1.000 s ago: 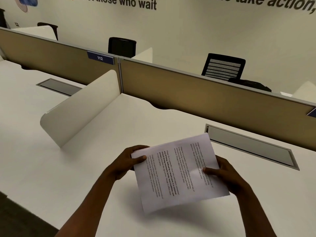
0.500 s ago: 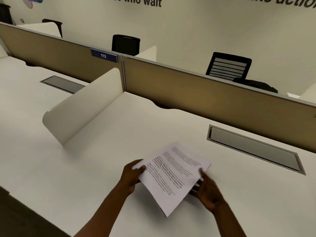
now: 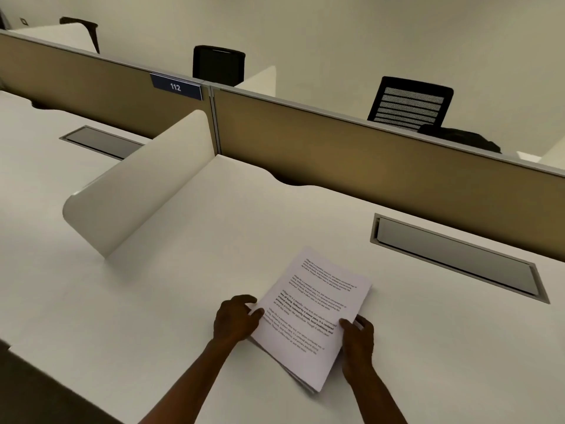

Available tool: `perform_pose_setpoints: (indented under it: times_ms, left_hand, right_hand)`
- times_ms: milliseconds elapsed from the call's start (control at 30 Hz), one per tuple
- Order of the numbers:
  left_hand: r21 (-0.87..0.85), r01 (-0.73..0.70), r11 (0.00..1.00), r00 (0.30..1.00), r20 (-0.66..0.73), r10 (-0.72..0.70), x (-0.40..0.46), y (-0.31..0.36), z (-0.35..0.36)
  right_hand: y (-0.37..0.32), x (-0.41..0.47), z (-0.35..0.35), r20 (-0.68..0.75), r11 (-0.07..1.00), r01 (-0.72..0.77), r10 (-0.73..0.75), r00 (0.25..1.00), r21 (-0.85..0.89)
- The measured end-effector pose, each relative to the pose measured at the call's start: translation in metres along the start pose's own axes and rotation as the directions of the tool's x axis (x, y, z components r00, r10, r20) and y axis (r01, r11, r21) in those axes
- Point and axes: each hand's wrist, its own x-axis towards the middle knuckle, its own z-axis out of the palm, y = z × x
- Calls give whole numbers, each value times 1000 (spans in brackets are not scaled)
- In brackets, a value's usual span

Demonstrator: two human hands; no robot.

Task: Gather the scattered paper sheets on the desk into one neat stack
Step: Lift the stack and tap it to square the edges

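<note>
1. Two hands of yours bracket one stack of paper sheets (image 3: 312, 319) on the white desk (image 3: 153, 301). Your left hand (image 3: 237, 318) curls at the stack's left edge, thumb on the top sheet and fingers against the side. Your right hand (image 3: 357, 341) is closed on the right edge, thumb on top, fingers tucked under or behind the sheets.
2. The stack sits near the desk's front middle, turned at an angle to the desk edge. Whether its near end rests flat or is slightly raised, you cannot tell. Lower sheets peek out a little at the near corner.
3. Nothing here serves as a container; the sheets lie straight on the desk.
4. The top sheet carries several printed paragraphs, one partly in bold, too small to read reliably.
5. A dark blue label (image 3: 176, 86) on the tan partition (image 3: 367, 166) reads "112".
6. A grey recessed cable hatch (image 3: 455, 258) is set into the desk, to the right of the stack and beyond it; another hatch (image 3: 101, 141) lies in the neighbouring desk.
7. A curved cream divider (image 3: 143, 191) stands to your left.
8. Beyond the partition, two black chairs (image 3: 409, 102) stand before a plain pale wall (image 3: 336, 35).
</note>
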Motion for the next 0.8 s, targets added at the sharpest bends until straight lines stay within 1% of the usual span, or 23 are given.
perform_pose_setpoints:
  times_ms: [67, 133, 200, 300, 367, 467, 567, 667, 800]
  left_hand:
    - [46, -20, 999, 999, 50, 18, 0, 0, 4]
    - [89, -44, 995, 999, 34, 41, -3, -2, 12]
    - [116, -66, 991, 998, 2, 66, -4, -2, 19]
    - [123, -73, 990, 997, -22, 76, 2, -1, 22]
    - [98, -67, 993, 998, -7, 68, 11, 0, 20]
    - [17, -32, 999, 999, 33, 31, 27, 0, 15]
    - [23, -34, 999, 997, 72, 32, 46, 0, 4]
    - [-14, -39, 999, 998, 44, 40, 72, 4, -15]
    - [-36, -44, 998, 998, -37, 43, 123, 12, -56]
  right_hand:
    - [8, -7, 5, -35, 988, 72, -78, 996, -139]
    - [13, -17, 10, -34, 955, 140, -154, 988, -262]
    - [12, -20, 16, -47, 929, 165, -191, 981, -332]
    - [6, -16, 23, -52, 912, 150, -183, 982, -382]
    - [6, -8, 28, -40, 913, 146, -174, 984, -382]
    - [3, 1, 41, -24, 907, 152, -176, 984, -393]
    - [-5, 10, 63, -9, 915, 180, -196, 980, -362]
    - [-17, 21, 94, 49, 913, 216, -212, 976, -346]
    - [-45, 38, 151, 121, 956, 196, -172, 978, -221]
